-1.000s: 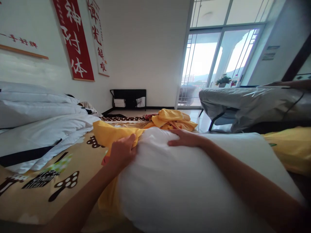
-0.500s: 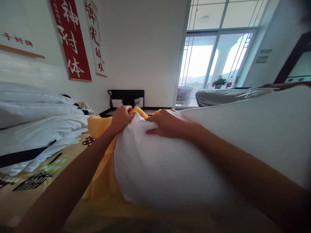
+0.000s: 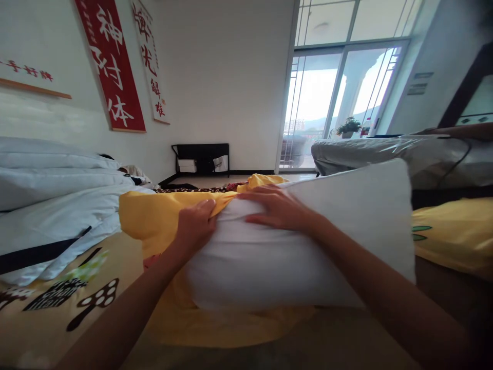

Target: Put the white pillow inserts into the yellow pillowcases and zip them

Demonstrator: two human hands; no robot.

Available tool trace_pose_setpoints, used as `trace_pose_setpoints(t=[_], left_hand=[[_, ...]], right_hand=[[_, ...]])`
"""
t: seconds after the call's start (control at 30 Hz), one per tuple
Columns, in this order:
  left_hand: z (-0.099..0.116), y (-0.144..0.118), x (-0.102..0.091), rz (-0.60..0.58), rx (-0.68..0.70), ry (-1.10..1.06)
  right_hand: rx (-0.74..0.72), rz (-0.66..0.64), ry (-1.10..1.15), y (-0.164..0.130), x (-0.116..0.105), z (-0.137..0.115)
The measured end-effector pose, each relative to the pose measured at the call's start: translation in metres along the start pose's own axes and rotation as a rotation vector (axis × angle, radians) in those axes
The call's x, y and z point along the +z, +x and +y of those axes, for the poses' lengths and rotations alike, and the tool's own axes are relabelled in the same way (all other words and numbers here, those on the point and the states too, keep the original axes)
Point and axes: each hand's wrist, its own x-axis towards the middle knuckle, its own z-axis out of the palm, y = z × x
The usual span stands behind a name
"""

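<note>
A white pillow [image 3: 239, 267] lies in front of me, its left end inside a yellow pillowcase [image 3: 154, 216]. My left hand [image 3: 196, 223] is closed on the pillowcase's edge where it meets the pillow. Across the pillow's top lies my right hand [image 3: 273, 208], its fingers bent over the far side and its thumb on the near side, gripping the pillow. The right fingertips are partly hidden behind the top edge. More of the yellow cloth spreads below and behind the pillow.
White folded bedding [image 3: 57, 205] is piled at the left on a patterned sheet [image 3: 100, 267]. Another yellow piece of bedding [image 3: 458, 234] lies at the right. Behind it is a plastic-wrapped mattress [image 3: 358, 154]. A low black rack [image 3: 202, 154] stands by the wall.
The pillow's right end has come down and left, uncovering the yellow bedding at the right. My left hand has moved lower, and the pillowcase stands wider at the left.
</note>
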Motion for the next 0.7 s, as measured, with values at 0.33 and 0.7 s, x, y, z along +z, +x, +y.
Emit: trace_pose_setpoints(t=[0.33, 0.7], left_hand=[[0.039, 0.043, -0.043, -0.043, 0.024, -0.047], [0.033, 0.010, -0.003, 0.103, 0.172, 0.162]], right_hand=[[0.261, -0.063, -0.228, 0.003, -0.012, -0.056], [0.611, 0.044, -0.239, 0.023, 0.028, -0.016]])
